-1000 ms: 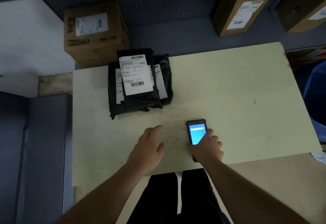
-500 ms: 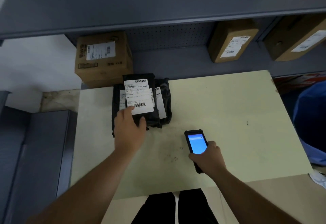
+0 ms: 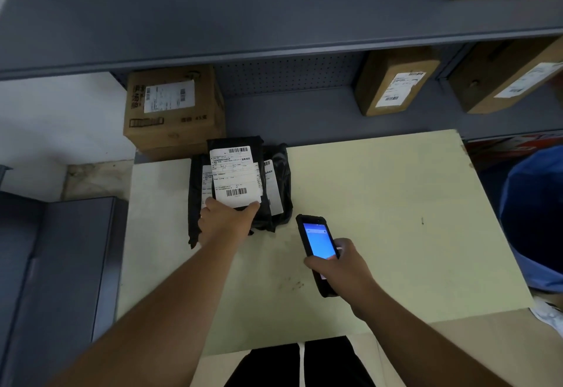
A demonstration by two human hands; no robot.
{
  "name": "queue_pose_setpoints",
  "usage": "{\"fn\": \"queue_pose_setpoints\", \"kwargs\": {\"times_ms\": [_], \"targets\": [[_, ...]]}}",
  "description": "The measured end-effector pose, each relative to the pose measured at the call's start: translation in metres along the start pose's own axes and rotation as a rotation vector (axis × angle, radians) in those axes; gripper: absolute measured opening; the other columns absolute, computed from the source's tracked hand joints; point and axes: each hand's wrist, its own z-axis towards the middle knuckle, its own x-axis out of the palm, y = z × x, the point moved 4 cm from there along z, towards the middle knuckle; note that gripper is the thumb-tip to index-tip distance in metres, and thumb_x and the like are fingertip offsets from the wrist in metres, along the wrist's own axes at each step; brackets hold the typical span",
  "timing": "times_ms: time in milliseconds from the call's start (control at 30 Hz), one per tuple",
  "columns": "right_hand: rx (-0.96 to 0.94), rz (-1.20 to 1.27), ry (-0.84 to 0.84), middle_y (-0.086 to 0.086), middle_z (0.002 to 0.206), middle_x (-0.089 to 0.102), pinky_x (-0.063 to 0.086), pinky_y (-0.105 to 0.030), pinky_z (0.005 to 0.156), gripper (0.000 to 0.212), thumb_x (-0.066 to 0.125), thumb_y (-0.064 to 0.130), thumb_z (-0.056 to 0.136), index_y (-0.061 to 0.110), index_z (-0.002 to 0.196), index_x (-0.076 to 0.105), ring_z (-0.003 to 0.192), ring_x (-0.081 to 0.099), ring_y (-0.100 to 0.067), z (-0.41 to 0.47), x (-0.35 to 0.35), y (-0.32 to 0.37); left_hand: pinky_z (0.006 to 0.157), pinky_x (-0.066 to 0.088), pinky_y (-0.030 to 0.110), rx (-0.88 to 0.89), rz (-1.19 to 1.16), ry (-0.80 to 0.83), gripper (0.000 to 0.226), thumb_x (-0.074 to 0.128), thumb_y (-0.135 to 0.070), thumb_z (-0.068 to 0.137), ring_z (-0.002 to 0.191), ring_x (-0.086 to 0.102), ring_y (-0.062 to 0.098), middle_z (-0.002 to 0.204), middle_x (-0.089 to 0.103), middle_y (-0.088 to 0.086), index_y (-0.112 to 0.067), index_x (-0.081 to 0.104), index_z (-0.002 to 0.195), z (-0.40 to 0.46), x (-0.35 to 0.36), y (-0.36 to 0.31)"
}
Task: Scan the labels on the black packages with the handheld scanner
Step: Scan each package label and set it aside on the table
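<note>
A stack of black packages (image 3: 278,173) lies at the far left of the pale green table (image 3: 380,203). The top black package (image 3: 236,144) carries a white label (image 3: 234,176) with two barcodes, facing up. My left hand (image 3: 225,223) grips the near edge of this top package, thumb and fingers at the label's lower corners. My right hand (image 3: 341,267) holds the black handheld scanner (image 3: 316,243) just right of the stack, its blue screen lit and its top end near the packages' lower right corner.
A labelled cardboard box (image 3: 173,109) stands behind the stack. Two more brown boxes (image 3: 396,81) sit on the grey shelf (image 3: 274,11) level beyond the table. A blue bag (image 3: 533,219) is at the right edge, a grey cabinet (image 3: 54,264) at the left.
My left hand reached from the table's front to the stack and took hold of the top package's near edge. My right hand lifted the scanner and moved it closer to the packages.
</note>
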Motion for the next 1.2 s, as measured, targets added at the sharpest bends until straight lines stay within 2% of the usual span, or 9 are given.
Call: {"fn": "queue_pose_setpoints", "kwargs": {"times_ms": [167,300,600,700,833,933,1033,1100,1200], "targets": [[0.020,0.155,0.059,-0.005,0.108,0.072,0.055,-0.030,0.066,0.064,0.088,0.031,0.083,0.022,0.136,0.054,0.081,0.071,-0.016,-0.006,-0.004,0.005,0.107,0.047,0.056,-0.022,0.065,0.025,0.119,0.079,-0.073,0.065,0.138,0.044,0.036,0.150,0.044,0.014,-0.008,0.030,0.152,0.002,0.007,-0.002],[0.014,0.198,0.063,-0.003,0.113,0.071,0.052,-0.029,0.066,0.067,0.091,0.033,0.081,0.022,0.136,0.053,0.086,0.071,-0.014,-0.011,-0.008,0.009,0.110,0.045,0.054,-0.057,0.052,0.033,0.120,0.086,-0.062,0.067,0.141,0.041,0.037,0.153,0.039,0.017,-0.006,0.025,0.154,0.003,0.013,-0.007],[-0.008,0.166,0.095,-0.001,0.106,0.068,0.051,-0.025,0.065,0.067,0.089,0.031,0.083,0.021,0.138,0.053,0.082,0.069,-0.013,-0.018,-0.018,0.007,0.103,0.050,0.056,-0.100,0.013,0.012,0.117,0.089,-0.053,0.065,0.132,0.048,0.042,0.147,0.042,0.019,-0.008,0.023,0.151,-0.001,0.022,-0.018],[-0.011,0.135,0.095,-0.002,0.105,0.067,0.051,-0.025,0.067,0.072,0.090,0.034,0.081,0.021,0.140,0.052,0.081,0.069,-0.012,-0.019,-0.024,0.005,0.095,0.057,0.057,-0.091,-0.048,0.017,0.114,0.091,-0.052,0.056,0.121,0.057,0.042,0.138,0.053,0.018,-0.017,0.025,0.143,-0.002,0.024,-0.018],[-0.019,0.094,0.088,-0.002,0.103,0.065,0.050,-0.024,0.065,0.068,0.090,0.034,0.079,0.023,0.136,0.054,0.078,0.068,-0.013,-0.022,-0.036,0.008,0.096,0.055,0.055,-0.077,-0.010,0.002,0.107,0.092,-0.053,0.059,0.123,0.057,0.042,0.135,0.058,0.018,-0.017,0.029,0.138,-0.008,0.020,-0.022],[-0.022,0.054,0.089,-0.001,0.100,0.062,0.050,-0.024,0.064,0.062,0.089,0.033,0.079,0.025,0.131,0.056,0.076,0.066,-0.012,-0.024,-0.046,0.011,0.076,0.058,0.044,-0.100,-0.166,0.044,0.098,0.089,-0.045,0.070,0.112,0.060,0.036,0.137,0.057,0.018,-0.016,0.027,0.141,-0.011,0.020,-0.019],[-0.029,-0.003,0.097,-0.001,0.102,0.063,0.052,-0.025,0.063,0.059,0.088,0.033,0.077,0.026,0.127,0.058,0.076,0.066,-0.012,-0.025,-0.055,0.015,0.054,0.043,0.027,-0.094,-0.329,0.067,0.075,0.079,-0.027,0.086,0.096,0.059,0.027,0.137,0.058,0.016,-0.012,0.028,0.140,-0.013,0.020,-0.015],[-0.040,-0.054,0.103,-0.003,0.102,0.065,0.052,-0.025,0.063,0.059,0.089,0.034,0.076,0.026,0.126,0.059,0.076,0.066,-0.013,-0.025,-0.060,0.018,0.059,0.045,0.028,-0.081,-0.395,0.083,0.073,0.075,-0.023,0.090,0.086,0.060,0.021,0.129,0.058,0.013,-0.011,0.028,0.143,-0.016,0.019,-0.014],[-0.059,-0.140,0.123,-0.005,0.107,0.069,0.054,-0.027,0.063,0.062,0.090,0.036,0.075,0.025,0.126,0.057,0.076,0.066,-0.014,-0.025,-0.067,0.024,0.085,0.060,0.043,-0.099,-0.459,0.139,0.076,0.081,-0.025,0.084,0.099,0.066,0.026,0.124,0.065,0.006,-0.007,0.044,0.148,-0.019,0.015,-0.012]]}}
